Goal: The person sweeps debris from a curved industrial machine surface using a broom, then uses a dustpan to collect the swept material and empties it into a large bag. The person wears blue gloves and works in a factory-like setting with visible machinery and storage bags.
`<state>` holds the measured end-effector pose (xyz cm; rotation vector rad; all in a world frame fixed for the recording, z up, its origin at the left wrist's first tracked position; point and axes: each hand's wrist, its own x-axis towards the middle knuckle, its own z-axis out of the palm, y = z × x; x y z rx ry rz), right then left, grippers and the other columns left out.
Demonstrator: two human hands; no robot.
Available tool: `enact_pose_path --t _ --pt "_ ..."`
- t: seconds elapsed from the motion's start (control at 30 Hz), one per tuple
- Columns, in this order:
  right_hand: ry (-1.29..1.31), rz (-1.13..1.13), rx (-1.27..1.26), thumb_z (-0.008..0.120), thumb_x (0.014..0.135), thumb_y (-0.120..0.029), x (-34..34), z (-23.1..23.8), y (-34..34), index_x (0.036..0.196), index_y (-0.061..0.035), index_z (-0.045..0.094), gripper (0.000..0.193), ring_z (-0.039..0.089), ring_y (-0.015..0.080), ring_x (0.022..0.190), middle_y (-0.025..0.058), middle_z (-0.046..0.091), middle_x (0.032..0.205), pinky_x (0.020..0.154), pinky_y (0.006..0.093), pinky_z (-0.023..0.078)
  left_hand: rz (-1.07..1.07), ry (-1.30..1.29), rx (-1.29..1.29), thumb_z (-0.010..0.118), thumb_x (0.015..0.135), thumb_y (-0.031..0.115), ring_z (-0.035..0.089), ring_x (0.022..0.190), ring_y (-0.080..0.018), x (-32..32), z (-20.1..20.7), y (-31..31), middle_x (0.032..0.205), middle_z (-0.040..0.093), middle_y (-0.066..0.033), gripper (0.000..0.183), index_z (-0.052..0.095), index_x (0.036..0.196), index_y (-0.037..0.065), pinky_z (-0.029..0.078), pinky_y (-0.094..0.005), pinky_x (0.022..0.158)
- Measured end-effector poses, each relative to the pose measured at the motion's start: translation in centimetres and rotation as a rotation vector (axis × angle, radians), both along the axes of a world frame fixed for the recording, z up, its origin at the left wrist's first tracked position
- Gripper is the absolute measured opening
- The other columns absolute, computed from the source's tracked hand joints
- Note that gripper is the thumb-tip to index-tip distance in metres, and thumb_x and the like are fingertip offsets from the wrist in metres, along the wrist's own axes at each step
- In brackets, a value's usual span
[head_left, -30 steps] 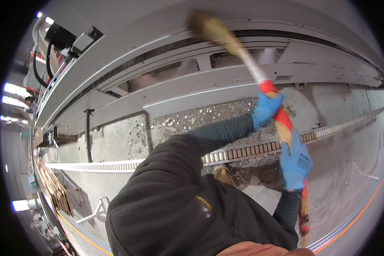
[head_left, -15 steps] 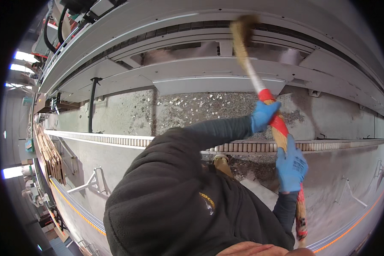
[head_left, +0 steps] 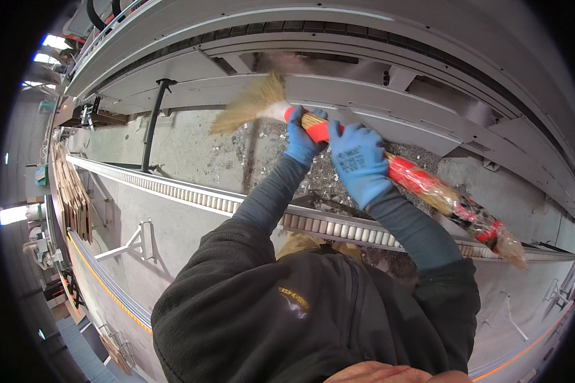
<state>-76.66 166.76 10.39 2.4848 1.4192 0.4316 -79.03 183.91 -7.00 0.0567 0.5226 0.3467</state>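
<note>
The broom (head_left: 418,180) slants across above centre, bristles (head_left: 252,105) fanned out toward ten o'clock, wrapped tail (head_left: 492,237) toward four! The gloved left hand (head_left: 303,137) has its grip closed round the shaft (head_left: 317,131) near the bristles; the right hand (head_left: 359,163), just beside it toward four o'clock, is clamped on too. Roller track (head_left: 342,230) below at six, grey machine (head_left: 338,91) looming at twelve!

Rough, straw-like bristles (head_left: 248,107) left of the left hand (head_left: 304,136), glossy clear plastic wrap (head_left: 506,246) on the broom handle (head_left: 421,180) right of the right hand (head_left: 360,158), matt fleece jacket (head_left: 236,313) below both hands, smooth metal machine panels (head_left: 338,90) above them
</note>
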Motion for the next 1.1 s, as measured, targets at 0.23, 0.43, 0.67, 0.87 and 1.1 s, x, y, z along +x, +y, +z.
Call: enact_pose_path --t 0.23,0.43,0.67,0.87,1.1 --pt "-0.044 -0.174 -0.058 0.055 0.098 -0.019 0.1 -2.7 6.5 0.117 -0.0095 0.063 0.023 0.068 0.0301 0.078 0.0179 0.067 0.091 0.058 0.0464 0.051 0.104 -0.066 0.197 0.069 0.089 0.050 0.065 0.092 -0.0307 5.3 -3.2 5.2 0.101 0.066 -0.0113 0.054 0.057 0.117 0.006 0.056 -0.0465 0.086" --pt "0.295 -0.357 -0.175 0.063 0.092 -0.011 2.4 0.8 -9.8 0.125 -0.0060 0.056 0.034 0.071 0.0318 0.085 0.0160 0.067 0.094 0.067 0.0465 0.056 -0.564 -0.086 -0.117 0.066 0.096 0.044 0.070 0.105 -0.0333 11.0 -5.0 -14.7 0.119 0.072 -0.0172 0.048 0.060 0.125 0.006 0.054 -0.0492 0.101" --pt "0.490 -0.612 -0.198 0.071 0.085 -0.015 -0.3 5.2 -23.1 0.146 -0.0036 0.053 0.065 0.070 0.0400 0.090 0.0222 0.070 0.097 0.076 0.0488 0.056 -0.725 0.416 -0.083 0.071 0.089 0.028 0.070 0.092 -0.0332 10.3 1.6 -29.1 0.100 0.070 -0.0173 0.031 0.066 0.105 0.002 0.059 -0.0490 0.086" --pt "0.615 -0.349 -0.127 0.079 0.081 -0.028 -0.4 9.0 -25.3 0.154 -0.0052 0.047 0.083 0.067 0.0415 0.097 0.0242 0.068 0.107 0.084 0.0485 0.054 -0.413 0.418 0.102 0.077 0.089 0.024 0.071 0.090 -0.0295 4.1 6.4 -27.9 0.102 0.069 -0.0151 0.038 0.060 0.114 0.002 0.061 -0.0453 0.083" --pt "0.445 -0.058 0.004 0.079 0.079 -0.017 -2.6 10.6 -21.1 0.157 -0.0121 0.045 0.085 0.068 0.0405 0.099 0.0208 0.066 0.113 0.085 0.0485 0.055 0.180 0.264 0.295 0.082 0.088 0.026 0.066 0.100 -0.0235 -6.2 16.7 -20.3 0.111 0.065 -0.0125 0.056 0.049 0.128 0.004 0.059 -0.0419 0.086"
